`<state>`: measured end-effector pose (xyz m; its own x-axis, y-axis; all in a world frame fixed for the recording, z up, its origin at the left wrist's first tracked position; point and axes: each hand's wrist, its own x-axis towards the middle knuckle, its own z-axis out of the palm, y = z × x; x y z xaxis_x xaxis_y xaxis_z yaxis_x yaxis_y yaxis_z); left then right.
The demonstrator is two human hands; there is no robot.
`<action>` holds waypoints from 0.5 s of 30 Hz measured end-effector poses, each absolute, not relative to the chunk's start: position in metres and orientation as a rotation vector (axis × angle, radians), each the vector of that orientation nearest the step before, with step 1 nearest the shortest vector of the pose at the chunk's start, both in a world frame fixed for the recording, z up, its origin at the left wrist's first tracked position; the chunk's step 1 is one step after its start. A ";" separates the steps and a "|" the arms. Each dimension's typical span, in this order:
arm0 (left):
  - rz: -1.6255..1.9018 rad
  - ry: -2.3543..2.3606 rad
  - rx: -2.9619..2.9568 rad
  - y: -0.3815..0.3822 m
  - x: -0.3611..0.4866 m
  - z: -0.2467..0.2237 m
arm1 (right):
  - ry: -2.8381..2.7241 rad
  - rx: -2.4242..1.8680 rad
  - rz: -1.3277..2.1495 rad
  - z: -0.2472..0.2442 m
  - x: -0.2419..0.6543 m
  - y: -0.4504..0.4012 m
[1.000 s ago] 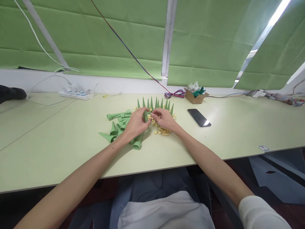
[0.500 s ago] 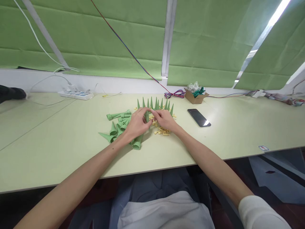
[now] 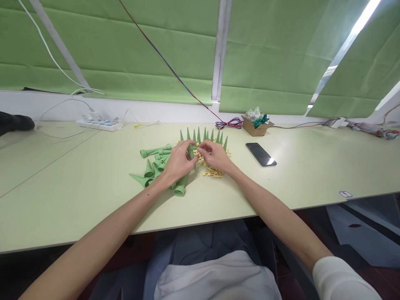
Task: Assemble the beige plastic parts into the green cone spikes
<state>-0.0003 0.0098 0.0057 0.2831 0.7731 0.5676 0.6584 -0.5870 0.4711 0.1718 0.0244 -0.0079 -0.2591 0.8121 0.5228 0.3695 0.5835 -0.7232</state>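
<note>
My left hand [image 3: 178,161] is closed around a green plastic spike [image 3: 191,152], its tapered tip pointing down toward the table. Close by on the right, the thumb and fingertips of my right hand [image 3: 216,156] are pinched together; whatever is between them is too small to make out. Small yellow plastic pieces [image 3: 213,172] lie scattered under and beside my right hand. Behind both hands, several green cones [image 3: 198,135] stand upright in a row with more yellow bits around them. Loose green spikes [image 3: 148,168] lie in a heap left of my left hand, partly hidden by it.
A phone [image 3: 261,154] lies right of my hands. Behind it stands a small cardboard box [image 3: 255,128] holding clear and green plastic. Bundled red and blue wire [image 3: 229,123] rests by the wall, and a white power strip [image 3: 100,123] sits at the back left.
My right fingertips have drawn slightly apart from the left hand and the top of the spike. The left hand keeps its hold, almost in place.
</note>
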 end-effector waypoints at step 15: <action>1.179 1.325 2.395 0.009 0.001 0.006 | -1.867 -1.096 0.480 -0.005 0.171 0.022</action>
<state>0.0005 0.0090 0.0064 0.2963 0.7732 0.5607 0.6464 -0.5945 0.4783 0.1714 0.0220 -0.0046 -0.2108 0.8397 0.5004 0.4944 0.5332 -0.6865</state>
